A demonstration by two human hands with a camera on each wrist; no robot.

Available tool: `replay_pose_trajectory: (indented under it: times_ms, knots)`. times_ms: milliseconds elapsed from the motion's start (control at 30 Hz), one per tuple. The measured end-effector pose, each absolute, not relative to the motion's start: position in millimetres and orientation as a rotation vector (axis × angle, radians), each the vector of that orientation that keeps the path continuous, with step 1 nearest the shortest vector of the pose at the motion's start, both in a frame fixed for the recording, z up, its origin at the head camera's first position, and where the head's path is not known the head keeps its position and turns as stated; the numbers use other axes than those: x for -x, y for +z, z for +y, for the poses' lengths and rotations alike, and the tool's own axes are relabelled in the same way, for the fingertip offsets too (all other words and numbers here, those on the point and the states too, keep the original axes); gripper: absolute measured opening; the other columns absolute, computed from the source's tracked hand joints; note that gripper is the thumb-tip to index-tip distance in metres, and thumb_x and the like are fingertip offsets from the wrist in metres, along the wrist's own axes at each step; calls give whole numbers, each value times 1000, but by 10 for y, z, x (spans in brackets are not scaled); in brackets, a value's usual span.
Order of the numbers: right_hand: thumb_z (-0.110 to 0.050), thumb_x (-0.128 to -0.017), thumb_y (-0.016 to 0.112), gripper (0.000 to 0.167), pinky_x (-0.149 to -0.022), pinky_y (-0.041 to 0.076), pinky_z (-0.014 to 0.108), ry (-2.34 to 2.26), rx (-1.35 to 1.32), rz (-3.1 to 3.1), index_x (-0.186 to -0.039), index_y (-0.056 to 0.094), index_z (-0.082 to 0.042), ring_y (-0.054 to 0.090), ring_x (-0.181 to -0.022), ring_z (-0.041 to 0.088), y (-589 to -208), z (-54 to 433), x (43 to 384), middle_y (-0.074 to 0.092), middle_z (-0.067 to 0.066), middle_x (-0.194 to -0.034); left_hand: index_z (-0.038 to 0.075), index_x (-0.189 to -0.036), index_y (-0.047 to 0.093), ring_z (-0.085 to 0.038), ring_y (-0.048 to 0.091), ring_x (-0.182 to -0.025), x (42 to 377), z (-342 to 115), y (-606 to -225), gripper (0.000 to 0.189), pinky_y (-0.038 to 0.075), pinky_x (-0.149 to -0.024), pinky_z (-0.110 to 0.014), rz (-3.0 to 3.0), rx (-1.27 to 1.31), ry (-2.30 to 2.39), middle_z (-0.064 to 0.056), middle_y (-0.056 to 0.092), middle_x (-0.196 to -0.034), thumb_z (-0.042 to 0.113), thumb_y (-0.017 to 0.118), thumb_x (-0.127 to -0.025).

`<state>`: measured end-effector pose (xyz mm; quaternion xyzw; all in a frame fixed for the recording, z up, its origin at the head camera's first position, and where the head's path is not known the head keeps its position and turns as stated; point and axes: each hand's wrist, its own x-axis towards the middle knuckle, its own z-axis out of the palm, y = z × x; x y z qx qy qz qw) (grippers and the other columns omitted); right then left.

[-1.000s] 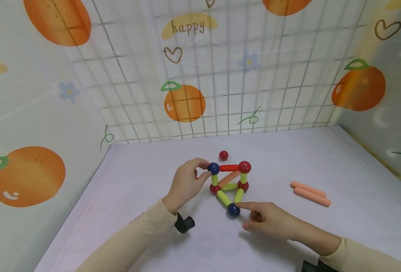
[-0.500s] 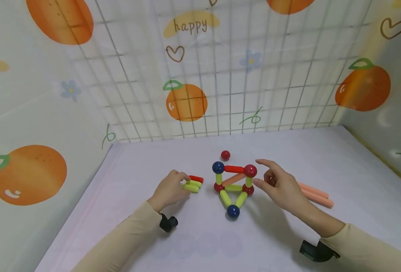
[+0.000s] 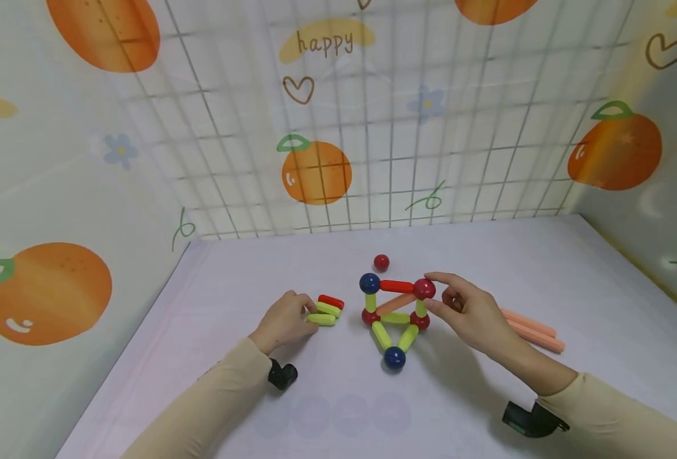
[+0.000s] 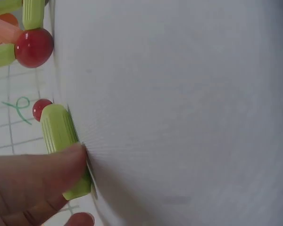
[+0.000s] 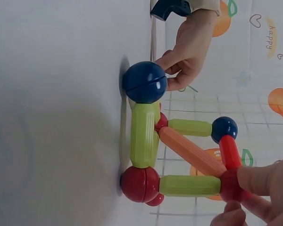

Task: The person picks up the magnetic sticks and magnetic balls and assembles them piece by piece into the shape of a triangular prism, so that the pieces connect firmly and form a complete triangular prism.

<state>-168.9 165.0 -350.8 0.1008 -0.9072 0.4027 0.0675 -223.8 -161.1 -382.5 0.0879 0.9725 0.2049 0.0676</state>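
A frame of magnetic building sticks and balls stands mid-table. At its upper right corner, my right hand (image 3: 470, 315) pinches a red ball (image 3: 424, 289) between thumb and fingers; the right wrist view shows this grip closely. A red stick (image 3: 396, 287) joins that ball to a blue ball (image 3: 370, 283), and an orange stick (image 3: 394, 305) slants down from it. Another blue ball (image 3: 394, 358) forms the front corner. To the left, my left hand (image 3: 283, 324) pinches a green stick (image 4: 61, 129), its thumb lying across it. Beside it lie a second green stick (image 3: 328, 310) and a loose red stick (image 3: 331, 301).
A loose red ball (image 3: 381, 262) sits behind the frame. Two long orange sticks (image 3: 536, 336) lie right of it, partly covered by my right hand. A patterned curtain (image 3: 229, 159) over a wire grid stands behind the table.
My left hand has left the upper blue ball for the sticks at left. My right hand has moved from the front blue ball to the upper right red ball and now grips it.
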Motion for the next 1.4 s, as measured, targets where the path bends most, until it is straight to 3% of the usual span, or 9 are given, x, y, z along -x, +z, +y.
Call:
replay_pose_trajectory:
  times_ms: [300, 567, 767, 967, 1167, 1400]
  knots:
    - [-23, -89, 73, 44, -50, 35, 23, 1229, -318, -2716, -131, 59, -17, 44, -65, 16, -3541, 1661, 1728, 51, 6, -80, 12, -99, 70, -17, 51, -81, 2271, -1666, -3859, 25, 42, -73, -31, 2900, -348, 644, -5, 56, -92, 20, 81, -78]
    - [-25, -89, 73, 44, -50, 35, 23, 1230, -315, -2722, -130, 59, -18, 45, -65, 16, -3543, 1666, 1740, 51, 6, -81, 12, -87, 69, -15, 49, -75, 2214, -1633, -3814, 20, 39, -68, -27, 2856, -400, 684, 0, 57, -77, 16, 84, -75]
    - [-25, -89, 73, 44, -50, 34, 23, 1223, -293, -2737, -131, 59, -18, 45, -66, 17, -3531, 1676, 1745, 51, 6, -81, 16, -90, 71, -16, 51, -73, 2103, -1552, -3740, 21, 41, -62, -26, 2750, -421, 947, 2, 60, -82, 18, 85, -75]
    - [-24, -89, 73, 45, -50, 34, 23, 1239, -290, -2735, -131, 59, -18, 45, -66, 17, -3530, 1681, 1747, 51, 7, -81, 21, -97, 71, -15, 53, -79, 1940, -1368, -3649, 18, 43, -67, -25, 2705, -591, 1038, 6, 66, -90, 22, 80, -81]
    - [-24, -89, 72, 45, -50, 35, 23, 1253, -287, -2738, -132, 58, -19, 45, -67, 18, -3532, 1682, 1745, 51, 7, -81, 20, -101, 71, -9, 49, -66, 1767, -1140, -3603, 20, 39, -57, -20, 2623, -723, 1124, 5, 70, -95, 23, 78, -83]
    - [-23, -89, 73, 45, -50, 35, 23, 1262, -287, -2734, -132, 58, -19, 45, -67, 18, -3531, 1681, 1742, 50, 7, -80, 20, -99, 70, -9, 51, -68, 1686, -937, -3629, 19, 39, -59, -19, 2586, -777, 1153, 6, 68, -94, 23, 79, -83]
